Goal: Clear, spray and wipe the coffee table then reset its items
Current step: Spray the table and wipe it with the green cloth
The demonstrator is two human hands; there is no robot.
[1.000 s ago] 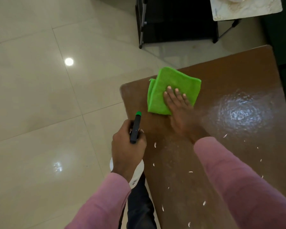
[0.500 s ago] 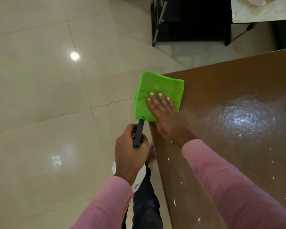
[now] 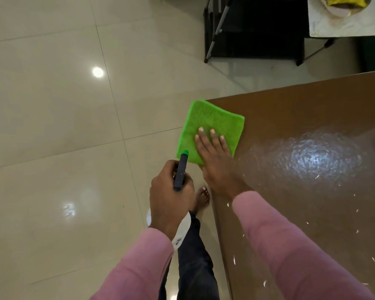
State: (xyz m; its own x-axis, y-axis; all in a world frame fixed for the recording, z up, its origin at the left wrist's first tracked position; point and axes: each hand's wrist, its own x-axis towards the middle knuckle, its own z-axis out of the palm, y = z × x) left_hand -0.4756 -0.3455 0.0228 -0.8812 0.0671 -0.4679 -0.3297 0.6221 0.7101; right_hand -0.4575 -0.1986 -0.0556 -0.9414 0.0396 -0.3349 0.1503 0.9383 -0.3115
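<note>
**Cloth at the table's edge**

The right hand [image 3: 217, 163] lies flat with straight fingers, pinning the green cloth [image 3: 212, 120] on the table [image 3: 301, 118] at its left corner, mid-frame. It presses the cloth without clasping it, and part of the cloth overhangs the edge. The left hand [image 3: 169, 202] is curled round the bottle [image 3: 180, 173], lower centre, off the table. Another leftward push could slide the unheld cloth onto the floor [image 3: 74, 126]. White specks [image 3: 234, 259] at lower right look unwiped and might be missed.

Flat right hand [image 3: 217, 161] on green cloth [image 3: 212, 124]
</note>
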